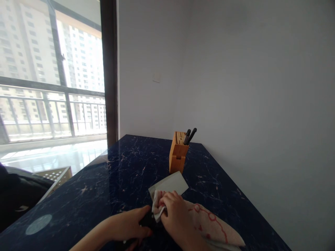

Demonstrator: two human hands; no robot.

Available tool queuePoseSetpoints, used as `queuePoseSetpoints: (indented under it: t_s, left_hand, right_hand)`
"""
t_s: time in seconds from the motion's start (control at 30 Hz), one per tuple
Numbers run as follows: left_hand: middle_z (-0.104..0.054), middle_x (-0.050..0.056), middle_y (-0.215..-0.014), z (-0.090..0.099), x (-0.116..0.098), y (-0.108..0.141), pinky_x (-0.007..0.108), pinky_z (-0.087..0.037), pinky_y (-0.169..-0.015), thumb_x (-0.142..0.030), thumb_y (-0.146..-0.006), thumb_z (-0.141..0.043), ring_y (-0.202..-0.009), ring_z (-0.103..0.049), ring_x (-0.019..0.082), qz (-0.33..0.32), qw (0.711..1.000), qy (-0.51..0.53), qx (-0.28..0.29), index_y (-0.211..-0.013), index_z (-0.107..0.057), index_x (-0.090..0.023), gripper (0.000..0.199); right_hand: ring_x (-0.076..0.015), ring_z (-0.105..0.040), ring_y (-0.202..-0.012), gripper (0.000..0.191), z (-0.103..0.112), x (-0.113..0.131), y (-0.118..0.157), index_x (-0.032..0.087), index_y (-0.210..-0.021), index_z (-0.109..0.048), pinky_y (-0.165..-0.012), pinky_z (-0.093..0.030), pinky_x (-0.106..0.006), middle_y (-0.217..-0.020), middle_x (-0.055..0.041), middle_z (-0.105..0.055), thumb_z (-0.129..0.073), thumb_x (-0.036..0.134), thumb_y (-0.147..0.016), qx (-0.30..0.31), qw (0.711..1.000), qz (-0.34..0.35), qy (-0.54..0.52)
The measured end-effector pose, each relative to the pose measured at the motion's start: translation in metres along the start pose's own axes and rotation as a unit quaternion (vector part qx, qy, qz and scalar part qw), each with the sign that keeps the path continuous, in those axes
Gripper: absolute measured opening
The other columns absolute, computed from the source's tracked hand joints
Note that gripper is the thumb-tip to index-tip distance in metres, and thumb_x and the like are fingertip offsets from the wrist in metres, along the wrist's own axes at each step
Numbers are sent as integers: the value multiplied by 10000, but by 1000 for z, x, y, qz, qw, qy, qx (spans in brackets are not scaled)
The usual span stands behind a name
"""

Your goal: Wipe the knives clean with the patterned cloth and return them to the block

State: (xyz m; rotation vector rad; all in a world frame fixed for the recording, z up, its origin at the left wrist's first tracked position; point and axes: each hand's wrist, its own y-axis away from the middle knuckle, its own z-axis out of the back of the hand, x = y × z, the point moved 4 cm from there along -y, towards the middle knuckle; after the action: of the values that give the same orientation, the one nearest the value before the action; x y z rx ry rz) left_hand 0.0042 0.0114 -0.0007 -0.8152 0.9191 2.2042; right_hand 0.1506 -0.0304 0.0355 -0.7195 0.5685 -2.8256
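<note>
Feed from the head camera, reading it from my remote post. The left hand is clamped on the black handle of a broad-bladed cleaver, low at the near edge of the tabletop. The blade sits over the dark marble, pointing away from the person. The right hand is closed on a folded cloth, with white and red-patterned fabric pinched around the blade's near end, just beside the left hand. The two hands nearly touch (the handle's far end is hidden behind them from here).

Further along the tabletop, a bamboo knife block stands upright, with two black knife handles in its top. It is near the blade's tip but not touching. A white wall plate is on the wall behind, and a tall window fills the left side.
</note>
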Motion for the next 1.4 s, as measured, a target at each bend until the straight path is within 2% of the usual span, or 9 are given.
queuePoseSetpoints:
  t_s: [0.13, 0.4, 0.57, 0.7, 0.83, 1.03, 1.27, 1.4]
  left_hand:
    - [-640, -17, -660, 0, 3, -2, 176, -367, -379, -297, -694, -487, -460, -572, 126, -4, 1000, -20, -16, -985, -433, -196, 312]
    - [-586, -41, -573, -5, 3, -4, 189, -374, -340, -286, -693, -482, -395, -521, 122, 10, 999, 40, 20, -1004, -383, -191, 339]
    - [-586, -41, -589, -4, 3, -4, 174, -359, -334, -318, -705, -488, -382, -496, 101, 10, 1000, 17, 18, -990, -390, -191, 327]
    - [-596, -32, -588, -3, 3, -3, 171, -360, -353, -304, -711, -482, -423, -537, 117, 1, 1000, 3, 6, -985, -407, -192, 305]
    - [-606, -25, -617, -4, 2, -2, 187, -391, -374, -287, -710, -489, -435, -544, 123, -13, 999, 36, 27, -1055, -372, -198, 375]
    - [-601, -25, -616, -4, 3, -4, 186, -364, -343, -324, -704, -493, -413, -522, 122, 18, 999, 13, 23, -1005, -389, -196, 343]
    - [-630, -4, -721, 1, -1, 1, 218, -428, -539, -348, -714, -522, -597, -581, 150, -36, 998, -48, -9, -1005, -429, -195, 342]
    - [-638, 8, -790, 4, -1, 0, 222, -429, -581, -351, -715, -521, -682, -590, 163, -42, 996, -78, -31, -1007, -451, -195, 339]
  right_hand:
    - [-149, -463, -803, 157, 1, -2, 2, 203, -668, -537, -717, -306, -254, -762, 17, -565, -474, 60, -683, 22, 999, 2, 22]
    - [-163, -457, -859, 208, -2, 1, 1, 205, -721, -543, -774, -313, -264, -839, 6, -575, -450, 22, -688, -22, 1000, 1, -1]
    - [-163, -456, -829, 200, -5, -3, 4, 200, -691, -535, -736, -311, -266, -809, 5, -572, -460, 20, -646, 9, 1000, -1, 10]
    - [-156, -455, -833, 202, -2, 0, 4, 200, -717, -536, -745, -304, -263, -826, 9, -571, -467, 22, -649, -1, 1000, -3, 4]
    - [-158, -458, -855, 200, 0, 4, 2, 208, -751, -546, -772, -299, -269, -872, 7, -574, -469, 38, -677, -4, 1000, -1, 15]
    - [-155, -455, -833, 202, -3, -1, 6, 202, -719, -538, -746, -297, -264, -824, 10, -563, -475, 26, -642, 25, 999, 9, 36]
    - [-158, -448, -860, 204, -3, 3, 7, 214, -771, -542, -792, -270, -286, -889, 12, -568, -473, 43, -684, -8, 999, 21, 26]
    - [-156, -448, -849, 187, -2, 2, 7, 210, -739, -538, -751, -275, -276, -864, 13, -567, -470, 45, -685, 5, 1000, 17, 25]
